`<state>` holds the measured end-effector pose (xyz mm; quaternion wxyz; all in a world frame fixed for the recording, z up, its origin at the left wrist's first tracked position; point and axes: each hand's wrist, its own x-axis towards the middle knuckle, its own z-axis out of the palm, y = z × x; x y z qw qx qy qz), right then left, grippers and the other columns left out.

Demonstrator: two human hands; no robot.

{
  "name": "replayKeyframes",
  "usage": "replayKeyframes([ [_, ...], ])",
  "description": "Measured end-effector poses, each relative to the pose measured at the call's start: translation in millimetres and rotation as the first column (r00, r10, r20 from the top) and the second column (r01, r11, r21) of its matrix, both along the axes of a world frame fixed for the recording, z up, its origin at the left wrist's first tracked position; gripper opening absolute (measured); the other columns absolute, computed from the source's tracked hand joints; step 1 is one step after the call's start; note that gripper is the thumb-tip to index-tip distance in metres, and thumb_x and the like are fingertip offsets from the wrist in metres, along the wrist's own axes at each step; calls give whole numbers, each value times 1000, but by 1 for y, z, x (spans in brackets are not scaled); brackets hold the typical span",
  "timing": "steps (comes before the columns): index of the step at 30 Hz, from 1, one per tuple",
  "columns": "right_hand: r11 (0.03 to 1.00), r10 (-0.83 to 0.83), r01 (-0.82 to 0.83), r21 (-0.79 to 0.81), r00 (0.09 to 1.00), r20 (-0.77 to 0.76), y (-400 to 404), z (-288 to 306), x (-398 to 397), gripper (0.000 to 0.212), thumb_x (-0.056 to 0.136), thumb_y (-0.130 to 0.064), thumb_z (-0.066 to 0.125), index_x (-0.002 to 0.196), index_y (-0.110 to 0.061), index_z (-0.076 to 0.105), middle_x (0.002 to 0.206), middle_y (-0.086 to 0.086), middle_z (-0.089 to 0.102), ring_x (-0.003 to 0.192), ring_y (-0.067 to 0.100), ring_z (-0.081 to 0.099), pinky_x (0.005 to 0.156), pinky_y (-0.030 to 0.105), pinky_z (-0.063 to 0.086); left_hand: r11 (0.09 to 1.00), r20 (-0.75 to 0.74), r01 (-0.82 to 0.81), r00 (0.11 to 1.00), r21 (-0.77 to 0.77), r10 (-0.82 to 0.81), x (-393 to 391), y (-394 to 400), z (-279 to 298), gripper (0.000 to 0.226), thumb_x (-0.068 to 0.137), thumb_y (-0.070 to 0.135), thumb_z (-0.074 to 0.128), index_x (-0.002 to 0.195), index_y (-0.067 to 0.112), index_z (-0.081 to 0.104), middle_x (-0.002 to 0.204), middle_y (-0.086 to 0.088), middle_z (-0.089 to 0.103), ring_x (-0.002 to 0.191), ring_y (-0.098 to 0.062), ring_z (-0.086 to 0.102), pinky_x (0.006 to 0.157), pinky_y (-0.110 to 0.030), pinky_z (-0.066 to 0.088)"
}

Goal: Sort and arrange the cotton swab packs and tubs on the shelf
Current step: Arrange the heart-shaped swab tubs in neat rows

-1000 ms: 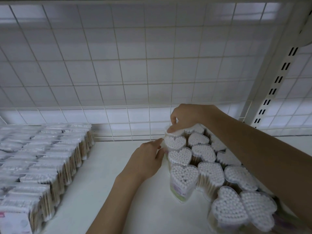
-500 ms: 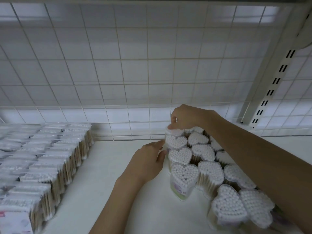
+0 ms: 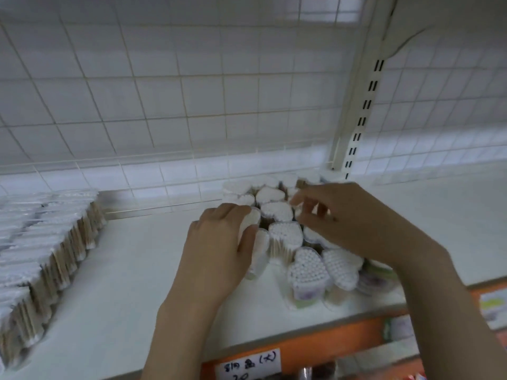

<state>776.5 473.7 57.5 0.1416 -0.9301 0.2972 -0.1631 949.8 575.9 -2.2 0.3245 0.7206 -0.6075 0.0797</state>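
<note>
Head view: left hand [image 3: 219,242] grips a clear heart-shaped cotton swab tub [image 3: 251,222] at the cluster's left edge on the white shelf [image 3: 123,283]. Right hand [image 3: 348,215] hovers just right of that grip, fingers loosely curled; whether they pinch anything cannot be told.

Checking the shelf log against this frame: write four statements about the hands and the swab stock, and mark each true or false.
1. The left hand grips a heart-shaped tub at the cluster's left edge. True.
2. The right hand rests flat on the bare shelf. False: its curled fingers are over the tubs.
3. The flat swab packs stand at the shelf's left end. True.
4. The tubs are round. False: they are heart-shaped.
</note>
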Motion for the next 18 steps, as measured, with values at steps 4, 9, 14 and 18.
replayKeyframes([
  [4, 994, -84, 87, -62, 995, 46, 16, -30, -40, 17, 89, -23, 56, 103, -28, 63, 86, -22, 54, 81, -4, 54, 69, 7, 38, 996, -30, 88, 996, 5, -88, -36, 8, -7, 39, 85, 38, 39, 108, 19, 64, 107, 3, 64, 92, -21, 60, 76, -42, 52],
  [9, 984, -123, 137, -112, 985, 124, 18, -49, -61, 21, 85, -32, 63, 100, -17, 67, 86, -6, 61, 83, 12, 54, 68, 8, 33, 994, 5, 104, 995, 30, -104, -65, 4, -10, 39, 86, 48, 42, 96, 20, 67, 89, 7, 59, 79, -15, 56, 68, -34, 50],
  [14, 989, -132, 134, -55, 990, 45, 9, -61, -62, 63, 75, -64, 41, 115, -20, 63, 92, -9, 45, 89, 9, 44, 75, 20, 33, 993, 47, 37, 998, 110, -42, -77, 3, -11, 59, 74, 68, 44, 100, 21, 69, 88, 7, 59, 80, -16, 57, 68, -36, 50],
  [18, 984, -126, 126, -122, 992, 7, 6, -68, -65, 65, 75, -69, 33, 107, -24, 67, 91, -7, 49, 94, 17, 49, 83, 33, 39, 994, 97, -14, 995, 109, 3, -82, 5, -17, 50, 72, 61, 47, 89, 22, 73, 85, 7, 59, 75, -19, 57, 62, -38, 49],
])
